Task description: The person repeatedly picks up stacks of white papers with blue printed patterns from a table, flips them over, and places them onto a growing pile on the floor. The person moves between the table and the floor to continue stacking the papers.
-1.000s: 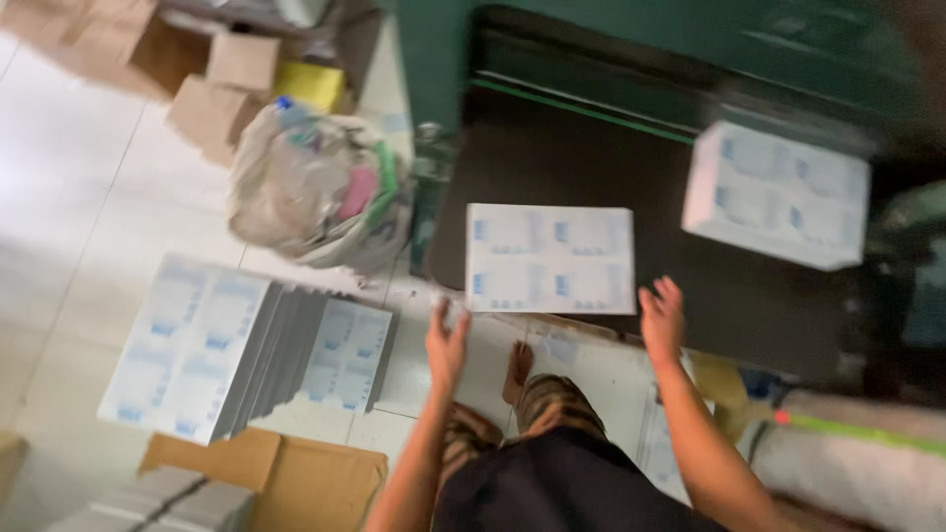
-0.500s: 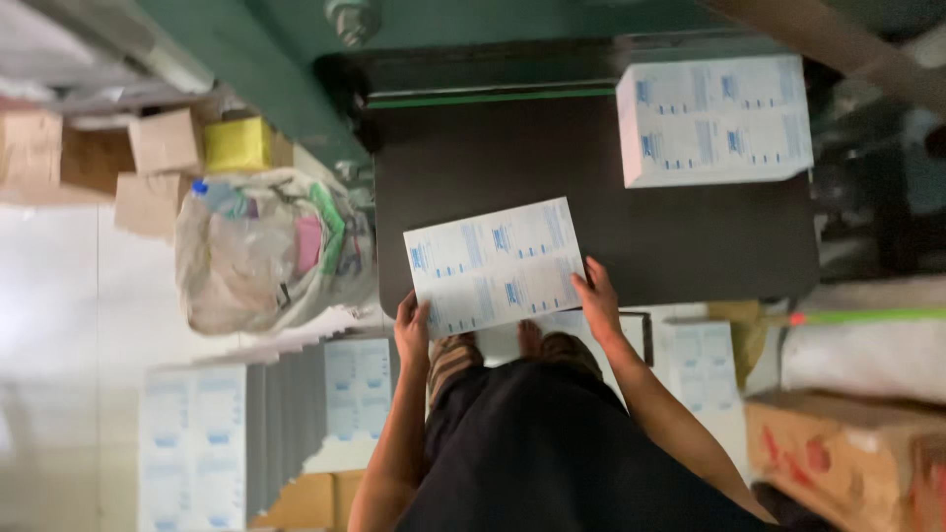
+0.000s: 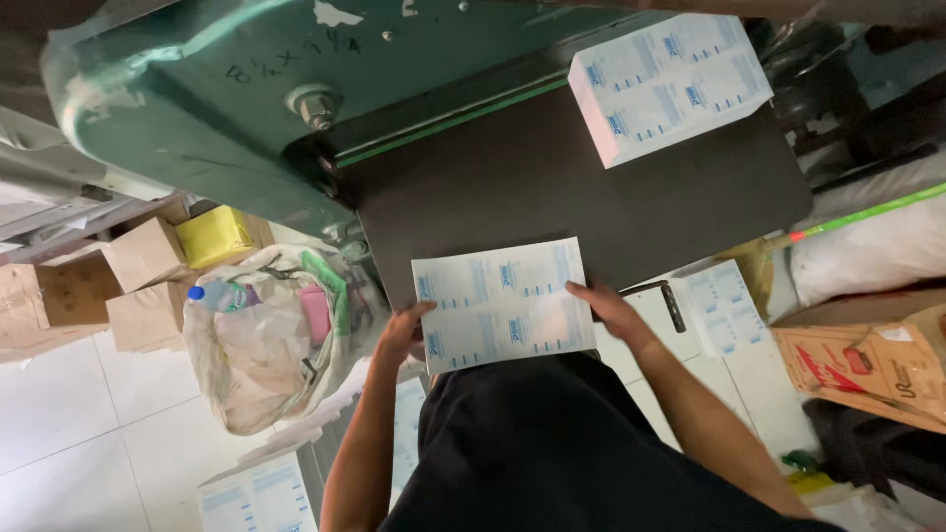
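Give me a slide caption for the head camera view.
Both hands, left hand and right hand, hold a printed sheet stack at the dark machine table.

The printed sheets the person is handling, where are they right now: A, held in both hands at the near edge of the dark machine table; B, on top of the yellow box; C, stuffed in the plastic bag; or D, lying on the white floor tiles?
A: the left hand and the right hand grip opposite sides of the printed sheets, which overlap the near edge of the dark table.
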